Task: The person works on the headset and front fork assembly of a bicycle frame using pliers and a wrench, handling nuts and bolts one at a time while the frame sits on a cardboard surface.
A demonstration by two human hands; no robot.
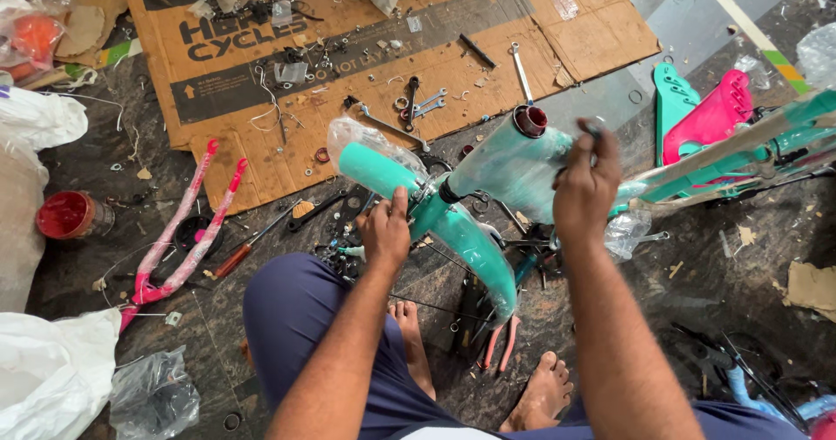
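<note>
A teal bicycle frame (509, 165) wrapped in clear plastic lies across my lap area, its head tube end with a dark red opening facing up. A teal fork (475, 244) in plastic hangs off it, one leg reaching left. My left hand (386, 228) grips the fork near its crown. Resting on the right side of the head tube, my right hand (585, 187) has its fingers curled; a small dark part shows at the fingertips.
A flattened cardboard sheet (575, 35) lies ahead with spanners (521, 70) and small parts scattered on it. A pink fork (178, 240) lies at left near a red tub (65, 215). Pliers with pink handles (498, 344) sit by my bare feet. Plastic bags lie left.
</note>
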